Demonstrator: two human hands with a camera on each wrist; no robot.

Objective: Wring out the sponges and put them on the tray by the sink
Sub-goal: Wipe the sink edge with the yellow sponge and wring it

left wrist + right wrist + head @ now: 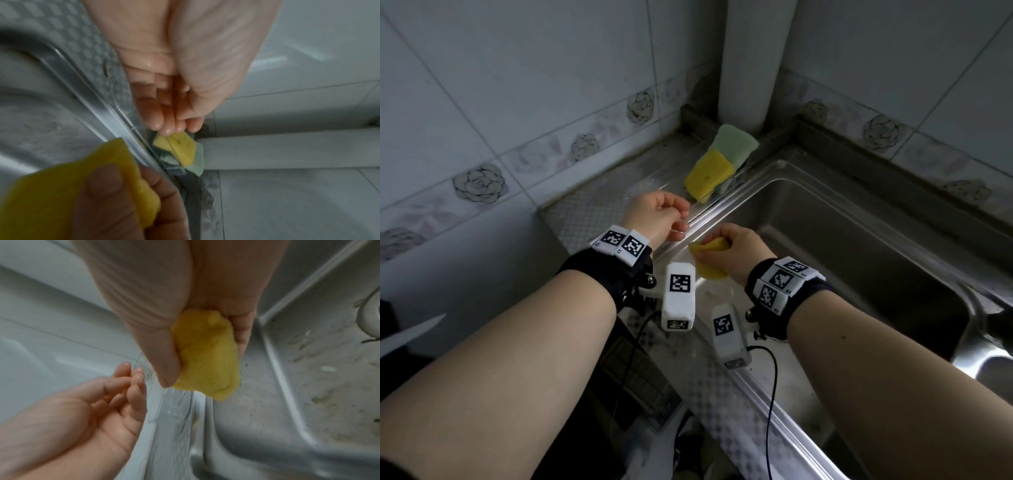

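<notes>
My right hand (722, 251) squeezes a crumpled yellow sponge (709, 263) just above the left rim of the steel sink (859, 246); the right wrist view shows thumb and fingers curled tight round this sponge (205, 356). Just left of it my left hand (679, 214) hovers over the counter edge with wet, loosely curled fingers (174, 113) and nothing in them. A clear tray (743, 168) in the back corner holds another yellow sponge (709, 174) lying partly on a pale green sponge (736, 144).
A white pipe (753, 61) rises from the corner behind the tray. Tiled walls close in the left and back. A patterned steel counter (585, 212) runs left of the sink. The basin floor (308, 378) is wet and speckled.
</notes>
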